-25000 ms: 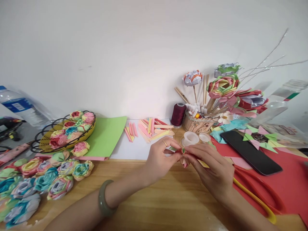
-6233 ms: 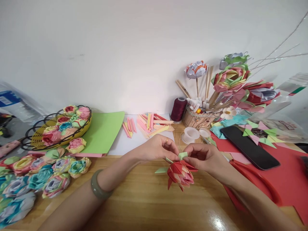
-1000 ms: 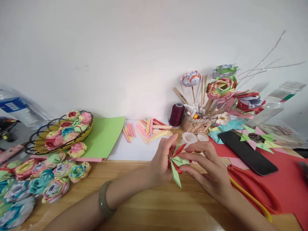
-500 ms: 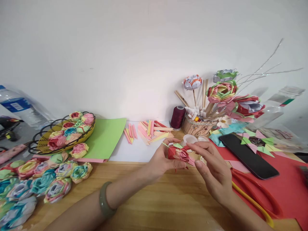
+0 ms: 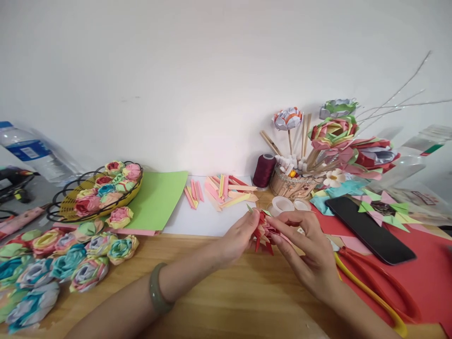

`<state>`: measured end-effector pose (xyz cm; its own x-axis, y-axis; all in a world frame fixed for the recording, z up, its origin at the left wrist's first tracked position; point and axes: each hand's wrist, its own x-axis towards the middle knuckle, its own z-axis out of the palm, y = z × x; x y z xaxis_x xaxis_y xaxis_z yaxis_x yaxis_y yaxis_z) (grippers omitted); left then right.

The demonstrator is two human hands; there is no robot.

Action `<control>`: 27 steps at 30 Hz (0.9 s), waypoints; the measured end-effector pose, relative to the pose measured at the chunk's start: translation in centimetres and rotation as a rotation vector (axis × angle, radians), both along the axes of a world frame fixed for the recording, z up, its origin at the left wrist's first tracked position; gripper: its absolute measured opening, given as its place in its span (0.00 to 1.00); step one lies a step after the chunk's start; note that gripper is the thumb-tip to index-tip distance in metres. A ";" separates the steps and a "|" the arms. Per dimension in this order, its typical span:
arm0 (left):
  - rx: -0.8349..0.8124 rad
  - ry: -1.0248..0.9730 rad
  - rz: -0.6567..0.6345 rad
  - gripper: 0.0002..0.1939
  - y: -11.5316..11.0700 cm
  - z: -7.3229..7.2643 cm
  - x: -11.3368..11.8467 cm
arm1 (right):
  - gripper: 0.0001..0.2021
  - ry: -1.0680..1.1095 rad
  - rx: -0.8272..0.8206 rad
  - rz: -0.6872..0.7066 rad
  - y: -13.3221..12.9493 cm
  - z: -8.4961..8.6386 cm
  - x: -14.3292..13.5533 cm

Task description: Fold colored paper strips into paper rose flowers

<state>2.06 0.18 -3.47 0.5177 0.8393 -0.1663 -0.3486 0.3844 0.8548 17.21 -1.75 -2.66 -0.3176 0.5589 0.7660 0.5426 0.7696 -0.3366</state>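
A small folded paper flower in red, pink and green is held between both hands above the wooden table. My left hand grips it from the left, thumb on top, a bit of green paper poking out by the thumb. From the right, my right hand pinches its edge between thumb and forefinger. The fingers cover much of the flower. Behind the hands lie folded paper strips in pink, yellow and red on a white sheet, near a white plastic ring.
At left, paper flowers fill a yellow basket, and more paper flowers lie before it. A maroon thread spool stands beside a decorated pot of sticks and flowers. Right are a phone, scissors and red paper.
My left thumb has moved onto the flower's top, and the flower has turned. My right fingers have closed in from hovering beside it to pinching its edge. The view has shifted slightly.
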 end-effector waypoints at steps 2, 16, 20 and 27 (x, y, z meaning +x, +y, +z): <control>-0.004 -0.020 -0.003 0.24 0.0 0.0 -0.1 | 0.21 0.044 -0.060 0.019 -0.2 -0.1 0.1; 0.010 -0.181 0.017 0.11 1.4 0.4 -1.1 | 0.07 0.312 -0.412 -0.111 0.7 -0.5 0.4; 0.059 -0.070 -0.002 0.11 1.6 0.5 -1.3 | 0.07 0.272 -0.401 -0.113 0.5 -0.2 0.2; 0.133 0.163 0.114 0.11 1.7 0.2 -0.6 | 0.09 0.230 -0.454 -0.152 0.7 -1.1 -0.1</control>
<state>1.42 1.87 -3.28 0.3935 0.9109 -0.1242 -0.2369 0.2310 0.9437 17.12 -1.01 -3.75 -0.0591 0.8770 0.4769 0.5096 0.4373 -0.7410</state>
